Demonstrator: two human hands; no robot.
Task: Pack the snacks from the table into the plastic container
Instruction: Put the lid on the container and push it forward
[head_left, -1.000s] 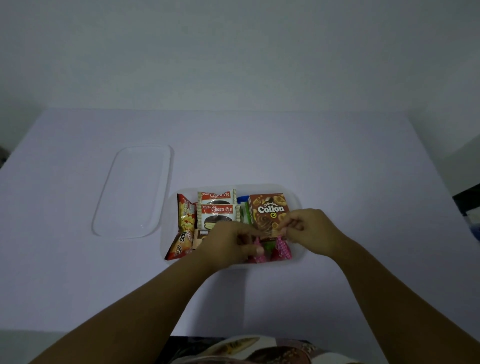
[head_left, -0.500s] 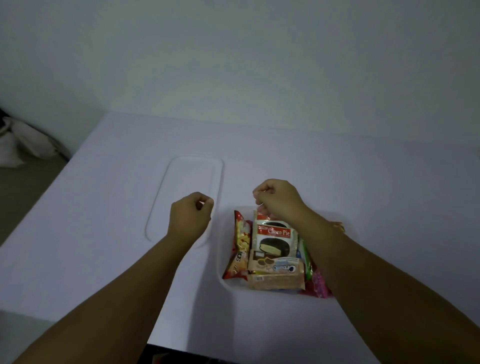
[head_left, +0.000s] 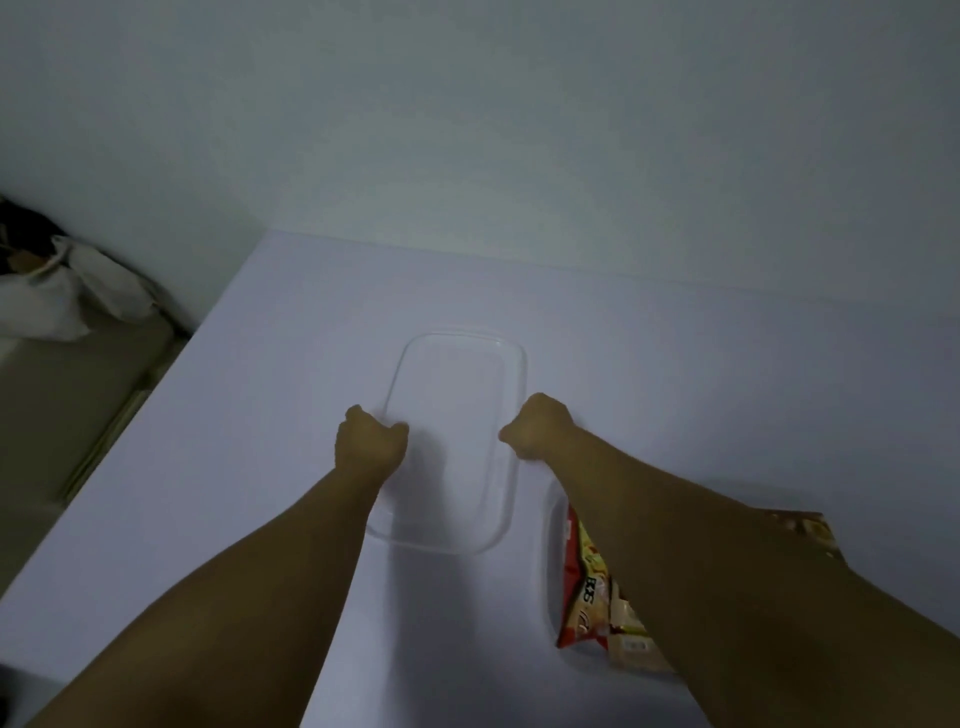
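Observation:
A clear plastic lid (head_left: 457, 410) lies flat on the white table (head_left: 675, 374). My left hand (head_left: 370, 440) grips the lid's left long edge, and my right hand (head_left: 537, 426) grips its right long edge. The clear plastic container (head_left: 551, 545) sits to the lower right, mostly hidden under my right forearm. In it I see a red and yellow snack packet (head_left: 584, 592), a pale wrapper (head_left: 631, 642) and the corner of a brown snack box (head_left: 808, 530).
The table's left edge drops to a floor with a white bag (head_left: 47, 301) and dark items by the wall. A plain wall runs along the table's far edge.
Both hands left the container and went to the lid, the right hand crossing leftward. The view swung left, so the container now sits at the lower right.

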